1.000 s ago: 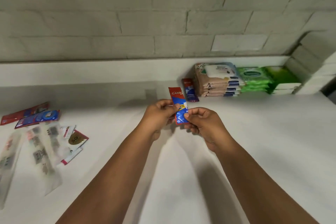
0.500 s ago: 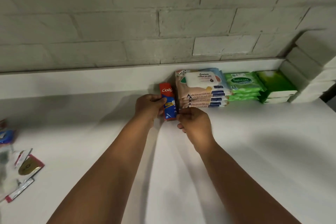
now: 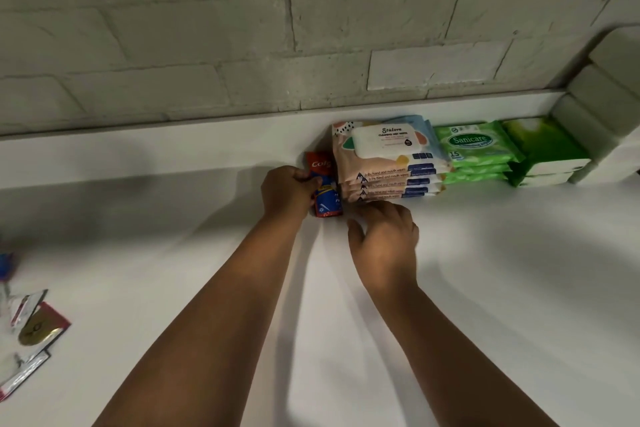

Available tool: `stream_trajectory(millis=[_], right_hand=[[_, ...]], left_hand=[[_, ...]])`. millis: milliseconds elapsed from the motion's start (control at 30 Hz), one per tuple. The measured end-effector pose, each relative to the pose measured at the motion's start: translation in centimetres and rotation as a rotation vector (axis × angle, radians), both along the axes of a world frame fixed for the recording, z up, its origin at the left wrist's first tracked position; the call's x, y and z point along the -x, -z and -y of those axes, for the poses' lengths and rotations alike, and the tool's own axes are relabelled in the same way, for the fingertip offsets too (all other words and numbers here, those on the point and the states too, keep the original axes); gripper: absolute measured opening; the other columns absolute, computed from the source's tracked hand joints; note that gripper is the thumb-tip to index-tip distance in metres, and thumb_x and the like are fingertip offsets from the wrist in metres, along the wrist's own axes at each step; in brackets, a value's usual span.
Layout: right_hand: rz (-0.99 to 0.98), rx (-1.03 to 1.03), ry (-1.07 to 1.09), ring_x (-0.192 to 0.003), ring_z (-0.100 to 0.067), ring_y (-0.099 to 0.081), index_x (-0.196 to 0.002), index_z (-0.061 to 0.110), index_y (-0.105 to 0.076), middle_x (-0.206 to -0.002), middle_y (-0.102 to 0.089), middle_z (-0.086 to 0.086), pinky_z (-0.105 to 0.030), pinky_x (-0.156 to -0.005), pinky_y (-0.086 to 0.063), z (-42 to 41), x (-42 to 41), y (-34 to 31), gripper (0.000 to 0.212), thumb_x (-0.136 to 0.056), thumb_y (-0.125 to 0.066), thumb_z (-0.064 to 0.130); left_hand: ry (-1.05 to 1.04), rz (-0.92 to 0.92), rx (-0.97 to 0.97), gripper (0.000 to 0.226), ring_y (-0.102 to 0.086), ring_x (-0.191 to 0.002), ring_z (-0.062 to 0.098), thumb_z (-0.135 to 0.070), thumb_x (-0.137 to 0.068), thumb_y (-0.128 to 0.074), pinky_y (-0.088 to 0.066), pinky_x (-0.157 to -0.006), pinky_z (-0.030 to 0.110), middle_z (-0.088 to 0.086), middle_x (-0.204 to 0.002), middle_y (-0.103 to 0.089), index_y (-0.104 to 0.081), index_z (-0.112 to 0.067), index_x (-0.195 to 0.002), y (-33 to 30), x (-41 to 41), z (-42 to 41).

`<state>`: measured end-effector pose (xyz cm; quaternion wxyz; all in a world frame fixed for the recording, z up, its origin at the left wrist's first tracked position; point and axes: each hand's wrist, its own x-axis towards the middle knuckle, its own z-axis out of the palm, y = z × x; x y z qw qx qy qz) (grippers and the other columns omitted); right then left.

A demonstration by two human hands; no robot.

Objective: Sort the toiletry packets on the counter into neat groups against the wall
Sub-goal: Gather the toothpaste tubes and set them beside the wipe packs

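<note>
Centre frame, the left hand (image 3: 289,192) grips the red-and-blue toothpaste packets (image 3: 325,189), pressing them flush beside the stack of pink wipes (image 3: 386,163) so the row along the wall (image 3: 242,55) stays tidy. The right hand (image 3: 384,239) rests on the tabletop (image 3: 485,288), seemingly holding nothing. Unsorted sachets (image 3: 34,329) wait lower left.

A plain storeroom or utility space is suggested: a bare painted block wall (image 3: 207,45) is seen behind a white worktop (image 3: 502,270), where stacked wet-wipe packs (image 3: 388,163) are lined up like stock.
</note>
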<state>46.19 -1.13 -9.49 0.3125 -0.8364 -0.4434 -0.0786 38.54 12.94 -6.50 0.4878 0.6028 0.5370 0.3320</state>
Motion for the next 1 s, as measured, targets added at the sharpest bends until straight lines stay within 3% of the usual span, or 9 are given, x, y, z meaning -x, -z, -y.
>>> stream_trajectory(millis=[267, 367, 567, 700, 900, 1000], right_hand=[[0.049, 0.041, 0.011, -0.097, -0.029, -0.053, -0.103, 0.023, -0.069, -0.104, -0.065, -0.003, -0.037, -0.081, -0.042, 0.1, 0.1, 0.4, 0.022, -0.082, -0.063, 0.023], [0.042, 0.064, -0.007, -0.098, -0.029, -0.053, -0.107, 0.024, -0.067, -0.106, -0.064, -0.003, -0.037, -0.081, -0.042, 0.0, 0.1, 0.5, 0.025, -0.084, -0.059, 0.025], [0.005, 0.043, -0.054, -0.099, -0.030, -0.056, -0.104, 0.016, -0.069, -0.104, -0.067, -0.006, -0.039, -0.084, -0.048, 1.4, 1.4, 0.2, 0.021, -0.085, -0.061, 0.022], [-0.024, 0.057, -0.150, -0.100, -0.026, -0.056, -0.105, 0.016, -0.070, -0.105, -0.068, -0.003, -0.039, -0.087, -0.049, 2.2, 4.3, -0.2, 0.022, -0.087, -0.060, 0.025], [-0.067, 0.082, -0.288, -0.102, -0.025, -0.055, -0.105, 0.018, -0.069, -0.105, -0.068, -0.001, -0.040, -0.087, -0.048, 2.2, 9.7, -1.6, 0.022, -0.087, -0.061, 0.026], [-0.080, 0.095, -0.357, -0.103, -0.024, -0.053, -0.106, 0.020, -0.069, -0.104, -0.068, 0.001, -0.039, -0.087, -0.048, 1.6, 12.9, -2.6, 0.022, -0.088, -0.059, 0.028]], left_hand=[[0.021, -0.048, -0.003, 0.016, -0.070, -0.073, 0.028, -0.019, -0.077, -0.076, -0.059, -0.075, 0.044, 0.007, -0.077, -0.067, -0.061, -0.021, -0.072, -0.5, 0.2, 0.2], [0.013, -0.070, 0.010, 0.018, -0.070, -0.074, 0.028, -0.032, -0.072, -0.076, -0.058, -0.075, 0.045, 0.007, -0.076, -0.071, -0.062, -0.025, -0.064, -0.3, 0.8, 0.5], [0.030, -0.106, -0.007, 0.035, -0.068, -0.071, 0.032, -0.036, -0.085, -0.064, -0.057, -0.076, 0.046, 0.015, -0.070, -0.068, -0.064, -0.004, -0.068, -0.7, 4.2, 2.6], [0.037, -0.105, -0.025, 0.043, -0.064, -0.074, 0.038, -0.036, -0.088, -0.058, -0.056, -0.077, 0.051, 0.024, -0.076, -0.065, -0.060, 0.005, -0.074, -0.7, 7.8, 4.2], [-0.019, -0.150, -0.028, 0.021, -0.061, -0.072, 0.022, -0.032, -0.088, -0.059, -0.048, -0.070, 0.027, 0.001, -0.076, -0.065, -0.067, -0.013, -0.085, -1.4, 14.6, 5.9], [-0.054, -0.157, -0.030, 0.017, -0.063, -0.081, 0.017, -0.029, -0.088, -0.061, -0.046, -0.074, 0.025, -0.002, -0.085, -0.068, -0.069, -0.015, -0.092, -2.1, 18.2, 6.6]])
